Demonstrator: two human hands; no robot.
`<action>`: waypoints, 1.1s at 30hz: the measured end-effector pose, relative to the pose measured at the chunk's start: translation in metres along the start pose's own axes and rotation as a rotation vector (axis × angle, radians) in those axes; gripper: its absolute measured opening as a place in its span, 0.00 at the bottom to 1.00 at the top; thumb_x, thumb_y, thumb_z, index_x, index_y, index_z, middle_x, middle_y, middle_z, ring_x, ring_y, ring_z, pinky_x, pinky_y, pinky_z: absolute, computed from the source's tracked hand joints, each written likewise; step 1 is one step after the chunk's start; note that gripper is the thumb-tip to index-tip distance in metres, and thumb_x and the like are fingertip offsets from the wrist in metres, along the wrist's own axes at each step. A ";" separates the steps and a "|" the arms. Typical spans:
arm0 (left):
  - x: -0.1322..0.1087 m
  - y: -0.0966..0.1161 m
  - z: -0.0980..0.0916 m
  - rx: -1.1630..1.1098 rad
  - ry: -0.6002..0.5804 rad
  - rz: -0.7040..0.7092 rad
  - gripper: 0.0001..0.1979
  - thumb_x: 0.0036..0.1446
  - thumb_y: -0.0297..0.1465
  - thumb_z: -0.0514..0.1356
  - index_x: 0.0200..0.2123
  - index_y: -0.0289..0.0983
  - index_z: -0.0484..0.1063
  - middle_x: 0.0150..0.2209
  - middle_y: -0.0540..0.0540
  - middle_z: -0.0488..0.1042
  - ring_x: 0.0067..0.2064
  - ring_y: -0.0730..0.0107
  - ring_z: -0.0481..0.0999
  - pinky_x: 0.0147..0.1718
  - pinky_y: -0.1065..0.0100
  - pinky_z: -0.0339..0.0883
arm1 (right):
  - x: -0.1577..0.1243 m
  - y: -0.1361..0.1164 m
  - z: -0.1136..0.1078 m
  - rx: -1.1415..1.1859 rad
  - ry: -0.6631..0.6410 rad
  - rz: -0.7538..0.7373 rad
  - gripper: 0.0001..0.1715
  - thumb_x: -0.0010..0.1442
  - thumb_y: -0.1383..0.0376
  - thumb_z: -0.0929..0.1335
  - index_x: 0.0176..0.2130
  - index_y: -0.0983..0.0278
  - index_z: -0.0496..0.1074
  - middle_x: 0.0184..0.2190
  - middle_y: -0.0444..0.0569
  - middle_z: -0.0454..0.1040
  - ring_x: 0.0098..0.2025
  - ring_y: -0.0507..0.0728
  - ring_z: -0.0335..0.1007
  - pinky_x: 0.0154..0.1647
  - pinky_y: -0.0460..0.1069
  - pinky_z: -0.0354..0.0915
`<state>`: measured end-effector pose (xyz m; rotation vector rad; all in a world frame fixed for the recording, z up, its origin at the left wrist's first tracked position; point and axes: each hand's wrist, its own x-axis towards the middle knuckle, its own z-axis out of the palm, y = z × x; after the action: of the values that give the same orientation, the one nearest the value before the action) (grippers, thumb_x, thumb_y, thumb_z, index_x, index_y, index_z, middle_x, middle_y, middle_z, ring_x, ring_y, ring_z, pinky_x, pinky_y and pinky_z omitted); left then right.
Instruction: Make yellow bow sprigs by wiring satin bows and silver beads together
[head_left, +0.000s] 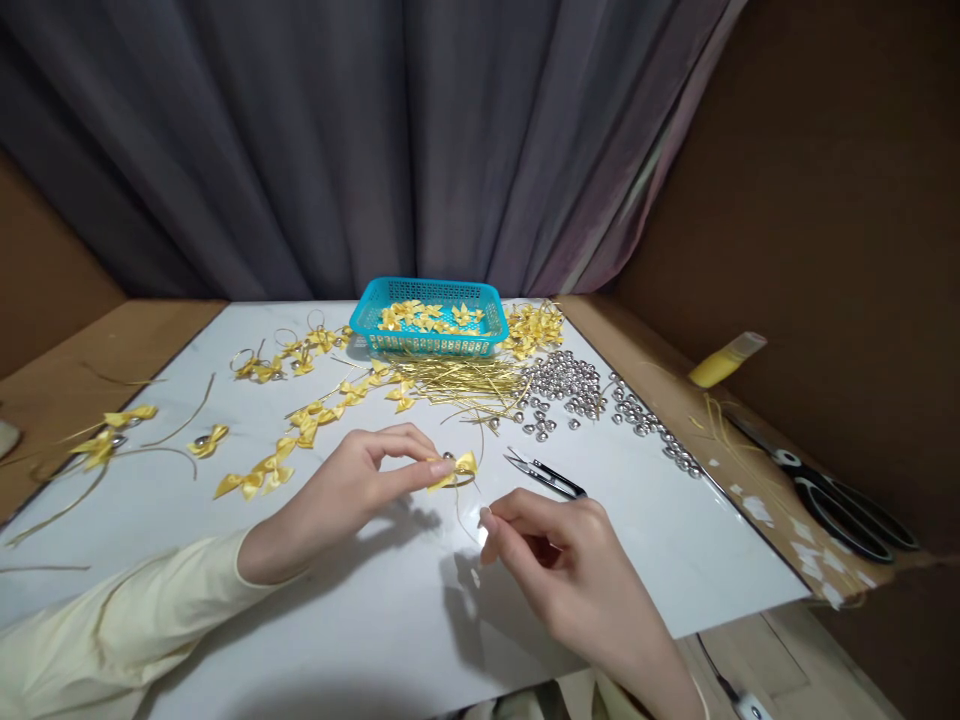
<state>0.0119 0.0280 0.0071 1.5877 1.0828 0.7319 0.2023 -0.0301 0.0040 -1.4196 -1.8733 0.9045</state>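
My left hand (352, 490) pinches a small yellow ribbon bow (454, 469) above the white board (675, 540); a small silver bell shows at its fingertips. A thin gold cord (460, 505) loops down from the bow to my right hand (555, 560), whose fingers pinch its end. Small black thread snips (546, 473) lie on the board just right of the bow.
A blue basket (427, 318) of yellow bows stands at the back. Gold cords (457, 378), silver bells (577, 392) and loose bows (255, 478) are scattered around it. Large black scissors (832, 490) and a yellow tube (726, 360) lie on the brown surface at right.
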 end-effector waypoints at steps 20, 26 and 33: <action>0.000 -0.001 -0.002 -0.059 0.014 -0.038 0.11 0.52 0.38 0.63 0.23 0.39 0.75 0.31 0.51 0.71 0.35 0.70 0.68 0.35 0.67 0.59 | 0.010 0.014 -0.020 0.051 0.105 0.010 0.12 0.60 0.62 0.65 0.29 0.62 0.75 0.27 0.44 0.78 0.29 0.52 0.70 0.27 0.44 0.61; 0.003 0.003 -0.005 -0.181 -0.018 -0.127 0.12 0.52 0.38 0.63 0.22 0.38 0.73 0.30 0.51 0.70 0.34 0.71 0.67 0.35 0.69 0.58 | 0.018 0.032 -0.017 -0.069 -0.004 0.117 0.16 0.62 0.63 0.63 0.27 0.63 0.74 0.23 0.44 0.77 0.23 0.51 0.67 0.25 0.46 0.58; 0.002 0.003 -0.007 -0.132 0.014 -0.085 0.11 0.52 0.38 0.63 0.24 0.38 0.75 0.32 0.50 0.71 0.35 0.70 0.68 0.34 0.69 0.59 | 0.012 0.028 -0.027 -0.039 -0.092 0.052 0.13 0.61 0.61 0.65 0.29 0.62 0.76 0.28 0.45 0.79 0.31 0.53 0.72 0.25 0.44 0.60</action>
<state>0.0078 0.0326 0.0114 1.4182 1.0831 0.7437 0.2368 -0.0086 -0.0023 -1.4783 -1.9395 0.9785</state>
